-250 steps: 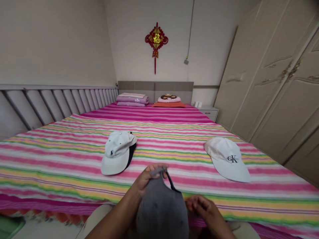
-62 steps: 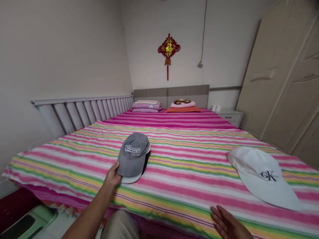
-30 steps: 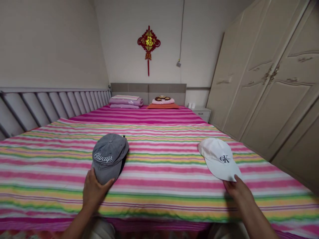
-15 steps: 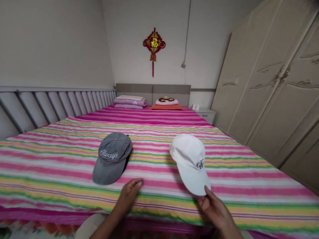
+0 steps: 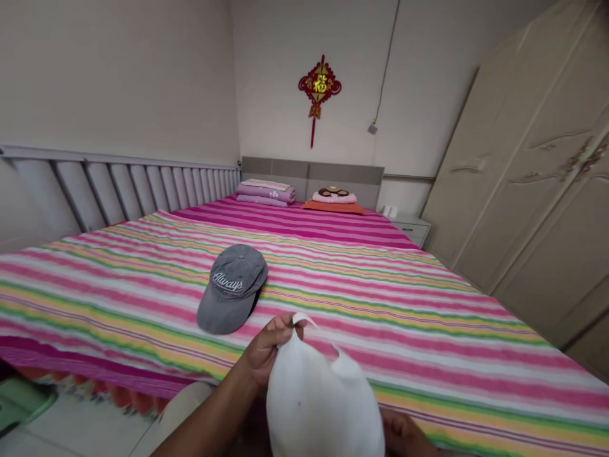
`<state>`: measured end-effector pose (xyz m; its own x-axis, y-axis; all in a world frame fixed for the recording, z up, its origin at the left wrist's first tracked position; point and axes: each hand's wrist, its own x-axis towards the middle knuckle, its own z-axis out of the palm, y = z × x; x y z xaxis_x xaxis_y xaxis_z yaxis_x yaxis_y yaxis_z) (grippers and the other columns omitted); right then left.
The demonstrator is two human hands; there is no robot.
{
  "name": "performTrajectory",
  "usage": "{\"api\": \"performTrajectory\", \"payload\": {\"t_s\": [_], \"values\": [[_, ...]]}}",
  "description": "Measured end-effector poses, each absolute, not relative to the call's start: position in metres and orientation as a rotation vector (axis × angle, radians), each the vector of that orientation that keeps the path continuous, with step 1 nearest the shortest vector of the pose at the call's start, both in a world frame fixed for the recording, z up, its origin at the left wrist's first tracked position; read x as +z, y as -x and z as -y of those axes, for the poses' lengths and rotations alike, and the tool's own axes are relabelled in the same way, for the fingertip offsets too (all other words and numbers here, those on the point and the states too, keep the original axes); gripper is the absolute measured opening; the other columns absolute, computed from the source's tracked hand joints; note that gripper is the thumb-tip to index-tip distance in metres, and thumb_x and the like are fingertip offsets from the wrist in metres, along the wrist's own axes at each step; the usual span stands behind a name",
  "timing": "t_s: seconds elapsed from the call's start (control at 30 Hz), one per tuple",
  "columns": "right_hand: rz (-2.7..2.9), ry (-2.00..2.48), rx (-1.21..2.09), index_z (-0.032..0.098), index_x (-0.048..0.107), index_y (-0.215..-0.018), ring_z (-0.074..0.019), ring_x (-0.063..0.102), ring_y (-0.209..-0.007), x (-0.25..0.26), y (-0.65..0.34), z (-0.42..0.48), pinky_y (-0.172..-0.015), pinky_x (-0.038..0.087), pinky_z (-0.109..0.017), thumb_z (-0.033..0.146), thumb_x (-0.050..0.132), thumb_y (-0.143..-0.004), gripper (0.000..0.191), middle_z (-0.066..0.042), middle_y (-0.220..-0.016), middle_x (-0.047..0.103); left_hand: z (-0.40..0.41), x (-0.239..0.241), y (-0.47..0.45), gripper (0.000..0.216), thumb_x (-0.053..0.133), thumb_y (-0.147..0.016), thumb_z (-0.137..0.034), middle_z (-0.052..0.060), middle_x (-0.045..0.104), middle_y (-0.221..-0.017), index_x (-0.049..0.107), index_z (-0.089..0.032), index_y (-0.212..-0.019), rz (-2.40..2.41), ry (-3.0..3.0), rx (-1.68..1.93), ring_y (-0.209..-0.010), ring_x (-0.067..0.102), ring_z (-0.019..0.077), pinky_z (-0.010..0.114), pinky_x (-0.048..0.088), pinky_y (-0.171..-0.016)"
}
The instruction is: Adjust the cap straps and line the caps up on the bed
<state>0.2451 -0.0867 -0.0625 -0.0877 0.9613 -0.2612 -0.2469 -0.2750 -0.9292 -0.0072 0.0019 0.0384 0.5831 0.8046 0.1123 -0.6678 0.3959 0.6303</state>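
Observation:
A white cap (image 5: pixel 323 400) is held up close in front of me, its back strap turned away toward the bed and its brim out of sight. My left hand (image 5: pixel 269 346) pinches the cap at the strap end. On the cap's right side, low in the view, is my right hand (image 5: pixel 404 435), closed at its edge with the fingertips partly hidden behind it. Left of the white cap, a grey cap (image 5: pixel 233 289) with white "Always" lettering lies on the striped bedspread (image 5: pixel 428 317), its brim pointing toward me.
Folded purple bedding (image 5: pixel 266 192) and a pink-and-orange stack (image 5: pixel 333 200) lie by the headboard (image 5: pixel 342 174). A radiator (image 5: pixel 143 184) runs along the left wall. At right stand a wardrobe (image 5: pixel 514 178) and a small nightstand (image 5: pixel 412 228). A green object (image 5: pixel 23 403) sits on the floor.
The white cap has been lifted off the bed, brought close to me and turned round. My left hand has taken hold of its strap. The view has swung slightly left.

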Motion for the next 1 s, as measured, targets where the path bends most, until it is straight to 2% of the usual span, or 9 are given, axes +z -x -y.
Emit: {"api": "performTrajectory", "payload": {"t_s": [0.07, 0.13, 0.2, 0.27, 0.37, 0.47, 0.6, 0.8, 1.0], "values": [[1.149, 1.220, 1.328, 0.015, 0.064, -0.056, -0.0102, 0.046, -0.046, -0.024, -0.244, 0.078, -0.047, 0.038, -0.021, 0.038, 0.071, -0.058, 0.024, 0.001, -0.051, 0.057, 0.007, 0.039, 0.002, 0.024, 0.068, -0.056, -0.016, 0.002, 0.062, -0.058, 0.065, -0.010, -0.078, -0.185, -0.749, 0.827, -0.044, 0.052, 0.0066, 0.015, 0.040, -0.044], [1.249, 1.218, 1.134, 0.018, 0.066, -0.069, -0.0149, 0.054, -0.062, 0.016, -0.232, 0.072, -0.061, 0.043, -0.024, 0.039, 0.063, -0.068, 0.021, -0.002, -0.063, 0.063, 0.014, 0.042, -0.002, 0.031, 0.067, -0.053, -0.014, 0.006, 0.064, -0.063, 0.065, -0.007, -0.084, -0.175, -0.796, 0.719, -0.049, 0.056, 0.0098, 0.017, 0.042, -0.048], [1.330, 1.160, 1.095, 0.021, 0.067, -0.086, -0.0198, 0.057, -0.085, 0.047, -0.214, 0.071, -0.075, 0.044, -0.027, 0.039, 0.058, -0.073, 0.024, -0.006, -0.089, 0.067, 0.019, 0.046, -0.005, 0.045, 0.067, -0.048, -0.011, 0.010, 0.066, -0.075, 0.063, -0.005, -0.093, -0.173, -0.831, 0.630, -0.064, 0.060, 0.0156, 0.022, 0.044, -0.059], [1.439, 1.086, 1.092, 0.025, 0.061, -0.106, -0.0212, 0.052, -0.100, 0.062, -0.196, 0.071, -0.080, 0.042, -0.028, 0.036, 0.058, -0.074, 0.034, -0.006, -0.110, 0.061, 0.023, 0.049, -0.005, 0.057, 0.068, -0.046, -0.009, 0.013, 0.066, -0.085, 0.060, -0.005, -0.102, -0.161, -0.854, 0.571, -0.075, 0.061, 0.0202, 0.026, 0.044, -0.068], [1.446, 1.007, 1.225, 0.022, 0.062, -0.101, -0.0164, 0.058, -0.076, 0.062, -0.181, 0.070, -0.066, 0.046, -0.025, 0.037, 0.058, -0.075, 0.031, -0.004, -0.082, 0.065, 0.027, 0.049, -0.001, 0.059, 0.069, -0.049, -0.011, 0.016, 0.065, -0.091, 0.058, -0.005, -0.106, -0.171, -0.865, 0.548, -0.080, 0.060, 0.0222, 0.029, 0.043, -0.073], [1.315, 0.924, 1.377, 0.017, 0.063, -0.084, -0.0088, 0.049, -0.053, 0.051, -0.177, 0.067, -0.052, 0.040, -0.020, 0.039, 0.059, -0.074, 0.024, 0.002, -0.059, 0.056, 0.030, 0.042, 0.001, 0.046, 0.067, -0.058, -0.016, 0.016, 0.066, -0.087, 0.061, -0.004, -0.102, -0.258, -0.868, 0.563, -0.076, 0.062, 0.0202, 0.029, 0.043, -0.073], [1.184, 0.879, 1.449, 0.016, 0.051, -0.067, -0.0064, 0.044, -0.048, 0.043, -0.176, 0.067, -0.047, 0.033, -0.018, 0.037, 0.062, -0.073, 0.024, 0.004, -0.053, 0.051, 0.032, 0.034, -0.002, 0.040, 0.070, -0.058, -0.017, 0.013, 0.068, -0.081, 0.064, -0.005, -0.095, -0.310, -0.838, 0.592, -0.072, 0.062, 0.0171, 0.026, 0.044, -0.072], [1.103, 0.874, 1.540, 0.018, 0.042, -0.067, -0.0041, 0.034, -0.044, 0.047, -0.174, 0.071, -0.044, 0.025, -0.017, 0.038, 0.058, -0.076, 0.028, 0.007, -0.049, 0.042, 0.038, 0.032, -0.013, 0.022, 0.070, -0.059, -0.018, 0.010, 0.067, -0.066, 0.068, -0.006, -0.078, -0.398, -0.827, 0.635, -0.059, 0.060, 0.0128, 0.022, 0.045, -0.062], [1.149, 0.848, 1.523, 0.017, 0.043, -0.067, -0.0057, 0.040, -0.049, 0.046, -0.170, 0.070, -0.049, 0.030, -0.019, 0.036, 0.059, -0.076, 0.026, 0.006, -0.054, 0.044, 0.037, 0.021, -0.018, 0.017, 0.073, -0.056, -0.022, 0.001, 0.059, -0.052, 0.064, -0.009, -0.063, -0.464, -0.791, 0.753, -0.045, 0.051, 0.0070, 0.018, 0.039, -0.048]]}}
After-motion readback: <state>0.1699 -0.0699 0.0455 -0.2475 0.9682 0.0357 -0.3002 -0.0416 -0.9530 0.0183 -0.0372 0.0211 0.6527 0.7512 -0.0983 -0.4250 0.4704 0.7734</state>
